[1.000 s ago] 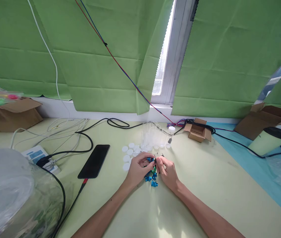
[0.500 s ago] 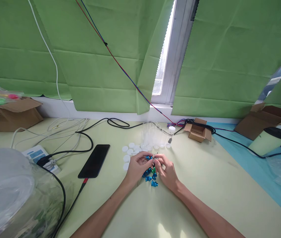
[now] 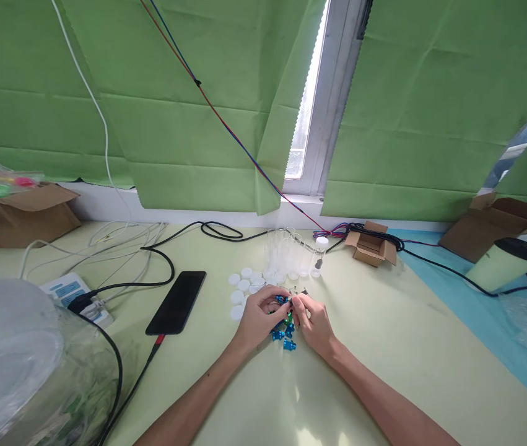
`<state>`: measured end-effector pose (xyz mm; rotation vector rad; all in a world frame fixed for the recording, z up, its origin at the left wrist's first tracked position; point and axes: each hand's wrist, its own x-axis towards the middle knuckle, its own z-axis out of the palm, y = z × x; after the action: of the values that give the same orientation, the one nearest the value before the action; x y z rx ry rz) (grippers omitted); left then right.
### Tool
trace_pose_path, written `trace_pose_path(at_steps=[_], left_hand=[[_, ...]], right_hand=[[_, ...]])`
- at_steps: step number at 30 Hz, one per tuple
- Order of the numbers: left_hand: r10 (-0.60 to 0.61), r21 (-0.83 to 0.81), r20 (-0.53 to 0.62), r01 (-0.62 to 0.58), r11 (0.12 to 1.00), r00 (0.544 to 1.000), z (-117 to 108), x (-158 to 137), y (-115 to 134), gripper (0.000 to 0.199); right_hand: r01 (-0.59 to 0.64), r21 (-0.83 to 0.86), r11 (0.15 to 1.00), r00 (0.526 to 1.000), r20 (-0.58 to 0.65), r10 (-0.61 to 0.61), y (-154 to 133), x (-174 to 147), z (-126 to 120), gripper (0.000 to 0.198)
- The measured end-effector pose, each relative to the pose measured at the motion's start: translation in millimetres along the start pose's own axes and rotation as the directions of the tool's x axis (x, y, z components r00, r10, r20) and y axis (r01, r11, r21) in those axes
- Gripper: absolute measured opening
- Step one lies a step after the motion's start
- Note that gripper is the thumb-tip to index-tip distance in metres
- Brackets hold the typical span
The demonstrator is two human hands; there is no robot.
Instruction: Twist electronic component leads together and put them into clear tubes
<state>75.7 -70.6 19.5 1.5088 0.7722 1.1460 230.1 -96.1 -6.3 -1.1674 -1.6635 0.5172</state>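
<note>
My left hand [image 3: 259, 314] is closed, with a small shiny blue metal fitting [image 3: 282, 299] between thumb and fingers. Close against its fingertips, my right hand [image 3: 313, 321] pinches something dark and tiny that I cannot make out. Below the hands, several blue metal fittings [image 3: 290, 345] and a green one [image 3: 290, 318] lie on the table, partly covered by the fingers. Small dark and metallic bits sit just beyond the fingertips. White round caps [image 3: 236, 298] are spread out to the left of my left hand.
Clear tubes [image 3: 282, 257] stand behind the hands, beside a white-capped vial [image 3: 321, 248]. To the left lie a black phone [image 3: 177, 302] on a cable and a power strip [image 3: 77, 297]. A small open carton [image 3: 371, 244] and a green cup [image 3: 500, 266] are at the right.
My right fingertips have shifted slightly and closed tighter at the left hand's fingertips. The blue fitting in my left hand has turned and moved a little to the right.
</note>
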Motion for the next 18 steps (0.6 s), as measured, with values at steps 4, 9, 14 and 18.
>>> trace_pose_path(at_steps=[4, 9, 14, 18], left_hand=[[0.013, -0.003, 0.009, -0.013, 1.000, 1.000, 1, 0, -1, 0.016], [-0.002, -0.031, -0.025, 0.002, 1.000, 1.000, 1, 1, -1, 0.015], [-0.070, -0.096, -0.086, 0.062, 0.993, 0.994, 1, 4, 6, 0.018], [-0.088, -0.107, -0.112, 0.076, 0.991, 0.990, 1, 4, 10, 0.021]], right_hand=[[0.013, -0.025, 1.000, 1.000, 0.003, -0.013, 0, 1, 0, 0.048], [0.013, -0.046, 0.999, 1.000, -0.027, -0.014, -1, 1, 0, 0.046], [-0.040, 0.036, 0.999, 0.999, -0.034, 0.041, -3, -2, -1, 0.027], [-0.035, 0.067, 0.997, 0.999, -0.017, 0.036, -6, -2, -1, 0.025]])
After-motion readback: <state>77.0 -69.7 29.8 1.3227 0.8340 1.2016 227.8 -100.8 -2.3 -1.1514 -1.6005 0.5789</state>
